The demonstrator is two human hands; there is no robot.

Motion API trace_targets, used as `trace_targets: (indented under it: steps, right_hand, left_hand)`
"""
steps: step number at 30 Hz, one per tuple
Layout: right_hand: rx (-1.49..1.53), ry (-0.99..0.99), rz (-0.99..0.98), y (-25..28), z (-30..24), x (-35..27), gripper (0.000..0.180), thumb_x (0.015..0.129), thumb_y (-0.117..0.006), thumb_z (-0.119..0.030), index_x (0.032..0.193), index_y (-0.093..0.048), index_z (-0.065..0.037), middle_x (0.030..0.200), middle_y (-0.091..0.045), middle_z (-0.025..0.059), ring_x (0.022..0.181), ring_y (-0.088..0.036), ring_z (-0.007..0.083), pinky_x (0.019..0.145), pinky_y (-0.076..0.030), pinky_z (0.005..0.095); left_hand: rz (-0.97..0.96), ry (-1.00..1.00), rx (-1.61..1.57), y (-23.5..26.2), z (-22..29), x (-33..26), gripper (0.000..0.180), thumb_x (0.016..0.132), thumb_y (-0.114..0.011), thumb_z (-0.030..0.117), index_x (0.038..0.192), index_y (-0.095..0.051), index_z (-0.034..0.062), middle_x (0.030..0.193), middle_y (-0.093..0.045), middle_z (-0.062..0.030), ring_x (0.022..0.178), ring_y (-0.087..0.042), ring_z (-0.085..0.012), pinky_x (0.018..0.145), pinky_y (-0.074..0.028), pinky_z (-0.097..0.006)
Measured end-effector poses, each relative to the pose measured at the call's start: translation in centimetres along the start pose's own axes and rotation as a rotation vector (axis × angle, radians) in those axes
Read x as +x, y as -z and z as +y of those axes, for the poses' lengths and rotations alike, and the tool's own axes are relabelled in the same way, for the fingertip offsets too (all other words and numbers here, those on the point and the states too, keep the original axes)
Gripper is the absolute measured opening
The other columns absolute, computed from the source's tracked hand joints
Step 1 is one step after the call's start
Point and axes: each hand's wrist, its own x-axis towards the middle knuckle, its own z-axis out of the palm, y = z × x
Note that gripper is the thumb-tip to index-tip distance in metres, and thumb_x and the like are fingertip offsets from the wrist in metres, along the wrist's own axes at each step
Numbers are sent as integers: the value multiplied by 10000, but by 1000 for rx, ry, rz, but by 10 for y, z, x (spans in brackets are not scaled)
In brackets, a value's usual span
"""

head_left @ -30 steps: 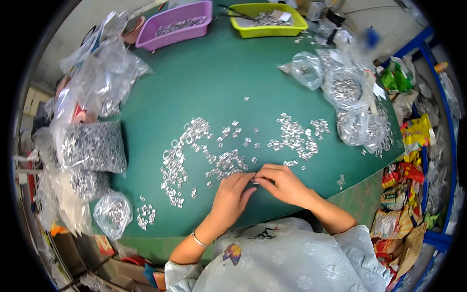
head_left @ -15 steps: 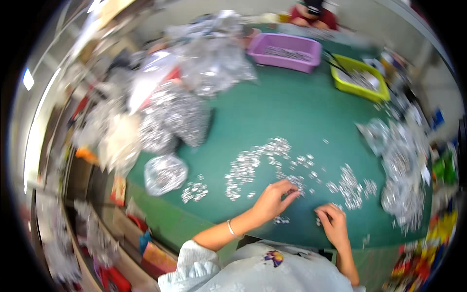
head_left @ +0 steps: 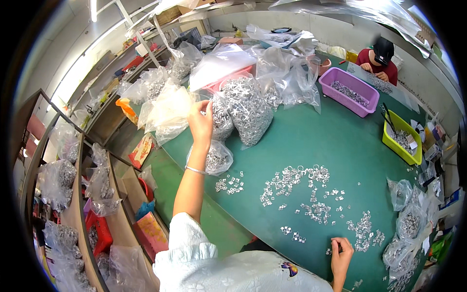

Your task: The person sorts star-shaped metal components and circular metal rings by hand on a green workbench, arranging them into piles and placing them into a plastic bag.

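My left hand is stretched out to the bagged parts at the far left. Its fingers are bent together at the edge of a clear plastic bag of small silver pieces; what they pinch, if anything, is hidden. Beside it bulges a larger clear bag of silver star-shaped pieces. At the table's near edge rests my right hand, its fingers curled together. A small metal piece lies by its fingertips, and I cannot make out anything held. Loose silver pieces spread in clusters over the green table.
A smaller open bag of parts stands by the left table edge. Farther back are a purple basket and a yellow-green basket, both holding metal parts. More bags lie at right. A co-worker sits across the table.
My left hand has left the loose pieces at the table's middle and reached far left to the bags. The view has swung left. My right hand stays near the table edge.
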Motion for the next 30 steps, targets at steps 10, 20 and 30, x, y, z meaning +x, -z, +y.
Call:
trace_targets:
  steps: [10,20,30]
  right_hand:
    - [12,-71,-23,3,-6,7,68,826,-613,-8,870,-639,37,793,-613,137,699,-582,273,651,-453,336]
    - [-285,395,112,-56,4,131,198,779,-662,-48,970,-647,4,985,-594,115,948,-526,295,819,-412,378]
    - [-275,403,-43,-72,2,134,128,733,-717,-95,823,-641,-45,908,-567,51,902,-508,240,772,-365,376]
  left_hand:
    - [-90,-216,-28,-12,35,-55,130,805,-595,-8,924,-643,13,961,-614,-135,937,-565,-317,866,-426,-393]
    - [-932,-229,-444,-82,141,-233,185,778,-663,31,963,-660,41,966,-593,-73,943,-557,-260,826,-404,-375]
    - [-981,-385,-383,-87,130,-241,122,756,-677,41,873,-640,45,913,-569,-45,889,-537,-224,771,-362,-350]
